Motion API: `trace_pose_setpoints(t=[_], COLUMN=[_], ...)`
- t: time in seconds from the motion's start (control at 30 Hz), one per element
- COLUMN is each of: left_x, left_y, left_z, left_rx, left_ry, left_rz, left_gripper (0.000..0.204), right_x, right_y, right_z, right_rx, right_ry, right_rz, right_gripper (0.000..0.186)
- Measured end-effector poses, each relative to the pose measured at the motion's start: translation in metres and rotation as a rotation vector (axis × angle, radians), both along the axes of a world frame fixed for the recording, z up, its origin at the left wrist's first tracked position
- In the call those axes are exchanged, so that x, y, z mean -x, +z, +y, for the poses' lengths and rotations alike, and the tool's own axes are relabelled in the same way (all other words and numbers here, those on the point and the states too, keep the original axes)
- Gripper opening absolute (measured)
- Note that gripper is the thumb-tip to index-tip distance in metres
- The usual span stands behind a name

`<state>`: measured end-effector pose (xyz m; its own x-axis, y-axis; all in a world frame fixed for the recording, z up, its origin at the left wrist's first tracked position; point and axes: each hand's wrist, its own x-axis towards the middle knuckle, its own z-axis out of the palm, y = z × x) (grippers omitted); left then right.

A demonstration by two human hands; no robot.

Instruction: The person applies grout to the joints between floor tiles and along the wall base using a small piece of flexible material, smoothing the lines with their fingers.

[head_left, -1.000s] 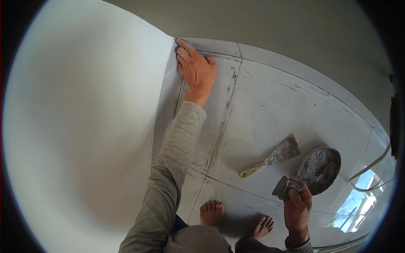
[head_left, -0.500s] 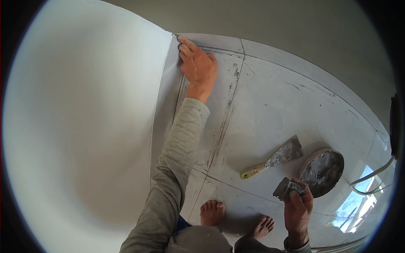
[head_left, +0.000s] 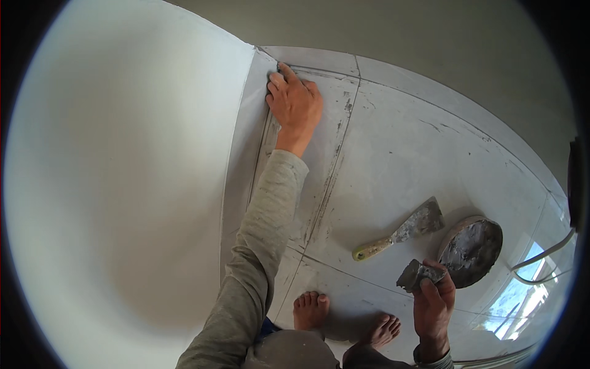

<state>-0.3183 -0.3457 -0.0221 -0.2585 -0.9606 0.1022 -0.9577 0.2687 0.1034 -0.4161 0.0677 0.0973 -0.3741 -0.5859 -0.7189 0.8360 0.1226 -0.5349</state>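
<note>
My left hand (head_left: 295, 106) reaches into the corner, its index finger stretched out and touching the dark joint between the floor tiles and the skirting tile (head_left: 313, 58). Its other fingers are bent and apart, and no tool shows in it. Low on the right, my right hand (head_left: 434, 307) pinches a small flat scraper (head_left: 413, 275) smeared with dark grey paste. Just beyond that hand stands a round shallow bowl (head_left: 472, 251) coated with the same paste. A putty knife (head_left: 402, 230) with a greenish-yellow handle lies on the floor tiles, left of the bowl.
A white wall (head_left: 135, 184) rises on the left, and a grey wall (head_left: 399, 31) runs along the back. Dark smears mark the pale tile floor (head_left: 399, 154). My bare feet (head_left: 311, 310) are at the bottom. A cable (head_left: 544, 254) hangs at the far right.
My left hand has slid a little right and back from the corner along the joint. My right hand, with the scraper, has hardly moved.
</note>
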Motion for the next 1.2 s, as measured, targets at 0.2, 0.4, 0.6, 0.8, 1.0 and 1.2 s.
trace_pose_setpoints(t=[0.2, 0.4, 0.6, 0.8, 1.0, 1.2], left_x=[-0.008, -0.015, 0.017, 0.012, 0.008, 0.004], left_y=[0.001, 0.019, 0.033, 0.043, 0.062, 0.066], left_z=[0.014, -0.013, -0.037, -0.043, -0.035, 0.013], left_rx=[-0.377, -0.929, -0.943, -1.005, -0.981, -0.664], left_ry=[0.286, 0.453, 0.358, 0.506, 0.322, 0.248], left_rz=[1.35, 2.529, 2.656, 2.549, 2.469, 2.013], left_gripper=[0.014, 0.007, 0.019, 0.025, 0.027, 0.031], right_x=[-0.005, -0.008, -0.01, -0.014, -0.013, -0.011], right_y=[-0.004, -0.002, -0.002, -0.001, 0.003, 0.0], right_z=[0.007, 0.002, 0.004, 0.007, 0.005, 0.011], right_rx=[0.025, 0.045, 0.051, 0.06, 0.037, 0.045], right_ry=[0.024, 0.054, 0.041, 0.024, 0.051, 0.031], right_rz=[0.036, 0.026, 0.028, 0.052, 0.058, 0.059], right_gripper=[0.035, 0.036, 0.037, 0.037, 0.037, 0.037])
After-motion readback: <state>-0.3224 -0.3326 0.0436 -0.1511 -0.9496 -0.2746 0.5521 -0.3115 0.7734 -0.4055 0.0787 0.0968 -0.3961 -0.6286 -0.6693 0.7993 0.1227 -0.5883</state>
